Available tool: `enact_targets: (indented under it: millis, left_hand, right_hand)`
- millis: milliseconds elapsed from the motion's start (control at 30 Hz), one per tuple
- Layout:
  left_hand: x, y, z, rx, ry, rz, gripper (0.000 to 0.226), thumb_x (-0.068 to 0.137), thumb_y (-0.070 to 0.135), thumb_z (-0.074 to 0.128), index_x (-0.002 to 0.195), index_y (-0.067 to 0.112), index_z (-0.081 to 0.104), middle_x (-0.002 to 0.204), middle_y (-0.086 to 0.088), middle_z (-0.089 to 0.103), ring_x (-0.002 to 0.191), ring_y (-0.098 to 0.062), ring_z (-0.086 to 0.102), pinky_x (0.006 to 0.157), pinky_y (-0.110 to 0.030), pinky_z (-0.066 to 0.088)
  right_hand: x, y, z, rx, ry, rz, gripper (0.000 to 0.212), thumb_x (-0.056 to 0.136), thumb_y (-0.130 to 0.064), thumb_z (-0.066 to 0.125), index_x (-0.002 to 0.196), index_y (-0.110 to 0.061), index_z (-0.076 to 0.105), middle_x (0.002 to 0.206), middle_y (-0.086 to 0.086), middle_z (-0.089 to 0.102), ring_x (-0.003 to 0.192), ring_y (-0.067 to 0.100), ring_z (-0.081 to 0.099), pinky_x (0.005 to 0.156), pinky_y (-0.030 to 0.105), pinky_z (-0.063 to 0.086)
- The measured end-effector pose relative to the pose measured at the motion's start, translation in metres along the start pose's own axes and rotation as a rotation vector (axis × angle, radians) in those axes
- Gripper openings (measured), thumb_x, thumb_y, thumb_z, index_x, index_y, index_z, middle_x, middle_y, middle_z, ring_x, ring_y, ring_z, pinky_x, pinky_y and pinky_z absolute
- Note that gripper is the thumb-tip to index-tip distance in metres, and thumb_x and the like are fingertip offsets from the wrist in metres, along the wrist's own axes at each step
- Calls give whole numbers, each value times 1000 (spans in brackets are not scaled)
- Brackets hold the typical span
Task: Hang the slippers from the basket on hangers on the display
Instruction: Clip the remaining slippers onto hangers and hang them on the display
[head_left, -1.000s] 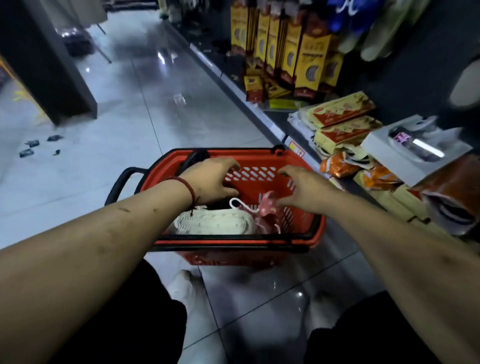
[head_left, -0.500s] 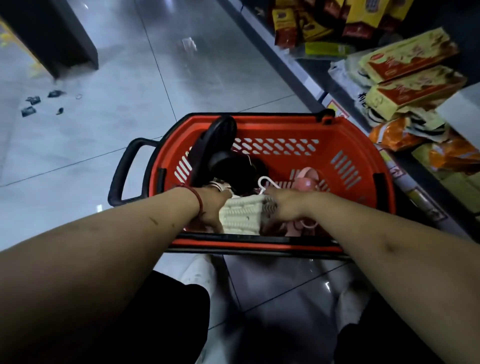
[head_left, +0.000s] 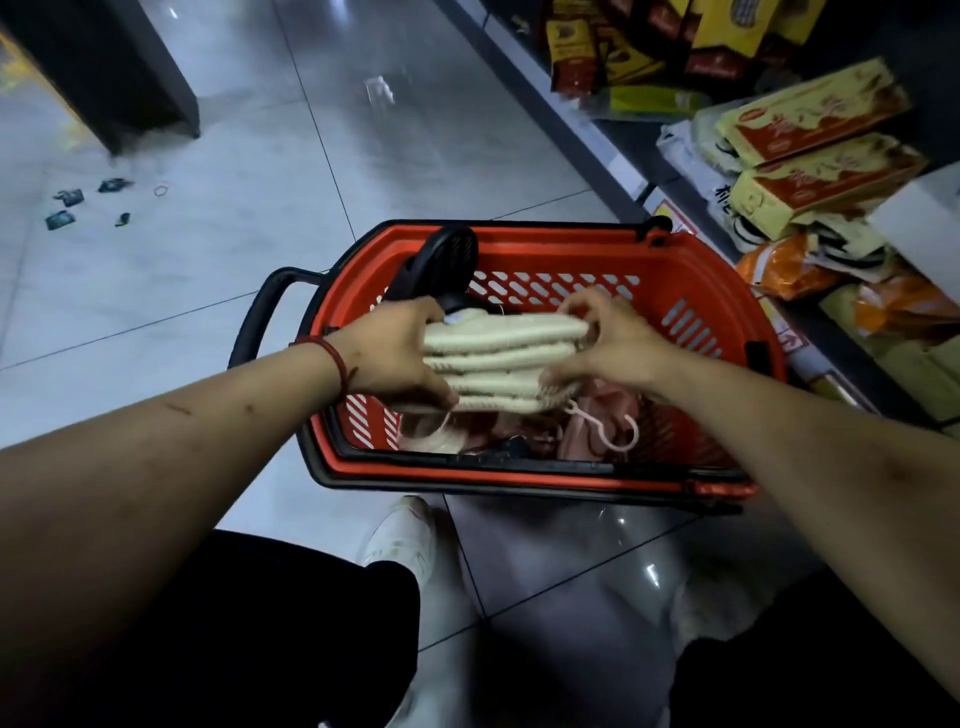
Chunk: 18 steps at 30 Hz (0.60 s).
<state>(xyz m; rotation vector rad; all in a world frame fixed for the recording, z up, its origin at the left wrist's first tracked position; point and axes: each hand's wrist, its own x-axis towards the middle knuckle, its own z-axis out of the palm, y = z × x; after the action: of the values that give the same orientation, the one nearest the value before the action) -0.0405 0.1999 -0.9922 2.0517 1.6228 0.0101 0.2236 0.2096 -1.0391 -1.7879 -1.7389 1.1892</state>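
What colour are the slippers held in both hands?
Cream slippers, clearest in the head view.

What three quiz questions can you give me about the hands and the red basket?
1. True or false: the left hand and right hand both hold the stack of cream ribbed slippers.
2. Which slippers lie in the red plastic basket beneath the stack? A pink, B green, C blue.
3. Which wrist wears the red string bracelet?
Key: 1 true; 2 A, the pink slippers; 3 left.
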Motion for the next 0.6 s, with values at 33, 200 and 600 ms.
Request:
enact_targets:
  millis: [33,200,600]
  left_hand:
    - [-2,3,-7,-45,40,-24,69,56,45,96,108,22,56,87,9,63,75,-8,58,59,-24,42]
    - [-15,27,-34,-442,211,-81,43,64,48,91,90,20,72,80,9,75,71,-7,70,62,-19,53]
    - [-19,50,-38,-1061,273,-109,18,82,21,83,87,5,75,82,-7,79,71,-17,75,67,-29,60]
  right_hand:
    - [-4,-5,-7,146,74,23,77,54,-26,97,115,-32,51,110,2,60,95,16,64,78,31,57]
    - [-31,-27,-21,687,20,236,69,78,-32,84,134,-21,46,128,11,58,103,34,69,89,51,58]
    - [-22,10,1,-231,-41,191,38,77,-9,75,111,-18,63,95,7,61,80,25,61,62,25,48]
